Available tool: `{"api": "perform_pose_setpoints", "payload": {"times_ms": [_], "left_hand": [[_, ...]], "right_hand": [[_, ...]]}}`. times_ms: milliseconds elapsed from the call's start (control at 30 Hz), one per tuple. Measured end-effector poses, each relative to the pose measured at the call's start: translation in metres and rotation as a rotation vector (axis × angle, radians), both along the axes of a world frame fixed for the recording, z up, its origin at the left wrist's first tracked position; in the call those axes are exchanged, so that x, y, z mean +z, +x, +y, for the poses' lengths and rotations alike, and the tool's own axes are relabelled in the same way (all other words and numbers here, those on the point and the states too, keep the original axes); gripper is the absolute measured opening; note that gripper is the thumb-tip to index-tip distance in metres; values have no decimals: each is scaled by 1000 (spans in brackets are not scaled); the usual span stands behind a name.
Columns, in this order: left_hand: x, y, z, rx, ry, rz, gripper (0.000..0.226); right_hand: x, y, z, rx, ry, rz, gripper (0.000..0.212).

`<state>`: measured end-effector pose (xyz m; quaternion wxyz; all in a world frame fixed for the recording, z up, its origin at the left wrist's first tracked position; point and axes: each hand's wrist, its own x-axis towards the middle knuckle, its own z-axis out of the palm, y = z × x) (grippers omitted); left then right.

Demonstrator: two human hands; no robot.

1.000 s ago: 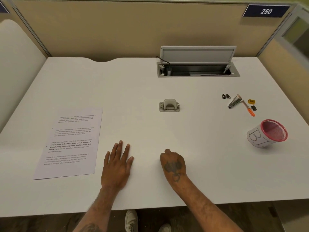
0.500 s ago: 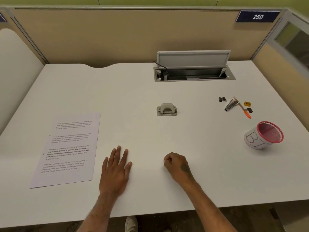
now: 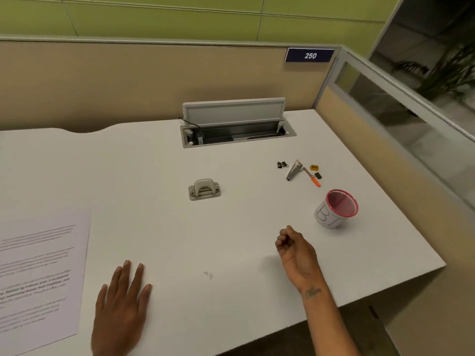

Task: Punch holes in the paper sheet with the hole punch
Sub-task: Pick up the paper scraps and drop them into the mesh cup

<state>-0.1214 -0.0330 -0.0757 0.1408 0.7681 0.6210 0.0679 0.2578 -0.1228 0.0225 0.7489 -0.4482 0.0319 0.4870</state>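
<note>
A small grey hole punch (image 3: 204, 192) stands in the middle of the white desk (image 3: 231, 253). The printed paper sheet (image 3: 38, 276) lies flat at the left, partly cut off by the frame edge. My left hand (image 3: 120, 312) rests palm down on the desk just right of the sheet, fingers spread, holding nothing. My right hand (image 3: 295, 249) hovers above the desk to the right of the punch, fingers curled into a loose fist with nothing in it. Both hands are well apart from the punch.
A pink-rimmed mesh cup (image 3: 336, 209) lies tipped at the right. Binder clips, nail clippers and an orange tool (image 3: 300, 170) are scattered behind it. An open cable hatch (image 3: 236, 124) sits at the back. Partition walls close the back and right.
The view has swung to the right. My right hand has lifted off the desk and moved right and forward, still closed. My left hand stays flat beside the paper.
</note>
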Motion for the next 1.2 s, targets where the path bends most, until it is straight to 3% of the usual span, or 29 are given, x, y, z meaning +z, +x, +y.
{"api": "perform_pose_setpoints", "payload": {"times_ms": [100,167,300,467,633,867,1000,1100,1200], "left_hand": [[-4,3,3,25,3,9,68],[-3,6,3,39,19,7,67],[2,10,1,33,54,9,69],[5,11,1,28,51,6,71],[1,7,3,8,29,9,69],[3,6,2,4,13,-7,71],[4,6,1,0,-1,-7,71],[8,6,0,-15,-15,-1,71],[13,7,-3,-28,-15,23,70]], "right_hand": [[35,79,-11,-122,-31,-220,6],[54,127,-15,-145,-202,-501,4],[64,191,-10,52,-690,-1127,11],[63,211,7,317,-969,-1517,17],[66,208,13,377,-1107,-1592,18],[70,204,17,335,-1073,-1582,25],[72,198,18,328,-1089,-1634,15],[75,190,19,325,-1092,-1630,20],[72,167,21,249,-1001,-1626,22]]}}
